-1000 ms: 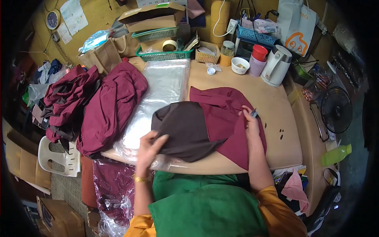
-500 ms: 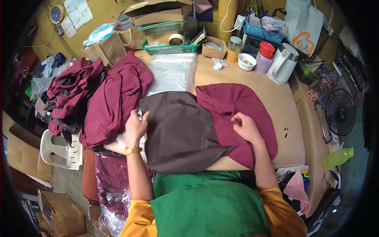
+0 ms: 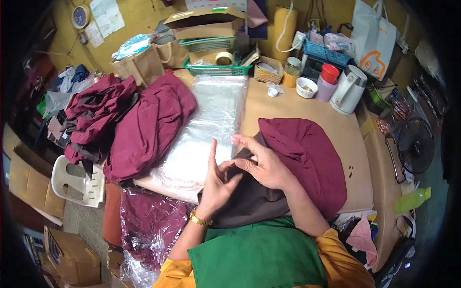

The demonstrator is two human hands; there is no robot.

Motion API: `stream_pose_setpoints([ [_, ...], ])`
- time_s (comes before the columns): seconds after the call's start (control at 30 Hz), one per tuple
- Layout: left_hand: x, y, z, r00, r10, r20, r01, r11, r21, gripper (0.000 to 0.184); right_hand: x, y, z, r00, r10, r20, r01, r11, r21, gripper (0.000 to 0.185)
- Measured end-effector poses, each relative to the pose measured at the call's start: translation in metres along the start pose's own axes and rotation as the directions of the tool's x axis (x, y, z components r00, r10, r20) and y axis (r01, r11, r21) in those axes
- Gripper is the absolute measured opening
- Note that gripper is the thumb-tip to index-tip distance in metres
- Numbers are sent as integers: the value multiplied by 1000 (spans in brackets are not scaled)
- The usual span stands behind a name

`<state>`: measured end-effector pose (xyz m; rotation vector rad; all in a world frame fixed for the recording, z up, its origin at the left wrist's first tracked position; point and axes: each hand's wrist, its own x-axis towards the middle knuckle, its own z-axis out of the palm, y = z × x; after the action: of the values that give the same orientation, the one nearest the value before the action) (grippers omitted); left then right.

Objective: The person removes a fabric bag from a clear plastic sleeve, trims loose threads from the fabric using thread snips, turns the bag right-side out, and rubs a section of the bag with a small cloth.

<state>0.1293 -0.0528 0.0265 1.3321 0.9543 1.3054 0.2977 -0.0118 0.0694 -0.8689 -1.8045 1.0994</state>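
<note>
A garment of maroon cloth (image 3: 307, 158) and dark brown cloth (image 3: 249, 204) lies in front of me at the table's near edge. The brown part is gathered up between my hands. My right hand (image 3: 266, 168) has a raised fold of it between thumb and lower fingers, the index finger stretched out. Close beside it, my left hand (image 3: 218, 187) has its index finger pointing up and its thumb apart, near the brown edge. Their fingertips nearly meet, and part of the fold is hidden behind them. Clear plastic bags (image 3: 206, 129) lie flat beyond my left hand.
Maroon garments (image 3: 151, 125) are heaped on the left, above a white plastic chair (image 3: 79, 180). Green baskets (image 3: 216, 70), a white bowl (image 3: 306, 88) and an electric kettle (image 3: 349, 91) stand along the back. A wrapped maroon bundle (image 3: 153, 221) hangs below the near edge.
The brown cloth has been drawn off the plastic bags toward me and bunched up. My left hand has moved right, my right hand left, so they now meet at the middle.
</note>
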Motion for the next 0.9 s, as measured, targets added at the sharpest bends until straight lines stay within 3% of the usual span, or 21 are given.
stream_pose_setpoints([
  [0.07,-9,-8,-3,999,-18,-33,16,998,-61,95,9,33,17,999,12,30,-17,989,147,46],
  [0.1,-12,-11,-7,998,-44,-40,38,991,-128,88,8,33,17,999,7,49,-14,988,156,46],
  [0.13,-14,-12,-12,997,-43,-59,35,992,-124,88,5,31,14,990,105,91,-109,993,48,36],
  [0.17,-15,-13,-16,997,-61,-57,53,991,-121,73,5,25,14,972,205,118,-198,978,-67,26],
  [0.2,-15,-15,-20,995,-81,-50,74,990,-119,59,5,26,18,970,204,129,-197,978,-65,26],
  [0.23,-16,-18,-26,997,-45,-65,43,999,-32,30,3,26,21,978,198,66,-193,978,-75,20],
  [0.27,-15,-18,-29,997,-45,-68,43,999,-33,30,1,27,23,982,191,-2,-190,978,-87,17],
  [0.3,-14,-17,-32,976,-99,-191,69,985,-158,25,-2,30,24,994,84,-66,-94,983,-156,17],
  [0.33,-12,-16,-36,940,-167,-299,80,956,-283,23,-3,31,23,994,84,-70,-94,983,-160,17],
  [0.4,-8,-25,-66,886,-106,-452,-40,952,-303,23,-7,31,16,984,87,-153,-114,977,-178,16],
  [0.47,-3,-32,-95,892,-41,-450,-111,945,-308,20,-11,29,15,979,81,-189,-113,980,-163,15],
  [0.5,-6,-12,-89,912,-105,-397,36,983,-178,24,-11,27,17,974,71,-216,-103,985,-141,15],
  [0.53,-8,0,-80,912,-107,-395,37,983,-179,24,-11,23,20,973,72,-217,-105,984,-141,15],
  [0.6,-12,11,-55,985,-104,-139,146,931,334,34,-11,16,27,974,22,-226,-55,989,-138,14],
  [0.67,-7,8,-40,989,-105,-102,129,953,274,36,-10,10,32,977,-29,-210,-3,988,-151,13],
  [0.73,1,-6,-39,984,-149,-100,148,989,-15,20,-9,4,32,960,-135,-244,80,972,-221,13],
  [0.77,3,6,-33,973,-93,-213,70,991,-115,14,-7,7,27,958,-137,-251,80,971,-223,13],
  [0.87,6,-15,-73,901,-27,-433,-43,988,-151,13,-8,18,9,901,-195,-388,92,959,-268,13],
  [0.9,8,-21,-85,868,81,-490,-67,997,47,16,-10,19,5,904,-147,-402,58,972,-226,13],
])
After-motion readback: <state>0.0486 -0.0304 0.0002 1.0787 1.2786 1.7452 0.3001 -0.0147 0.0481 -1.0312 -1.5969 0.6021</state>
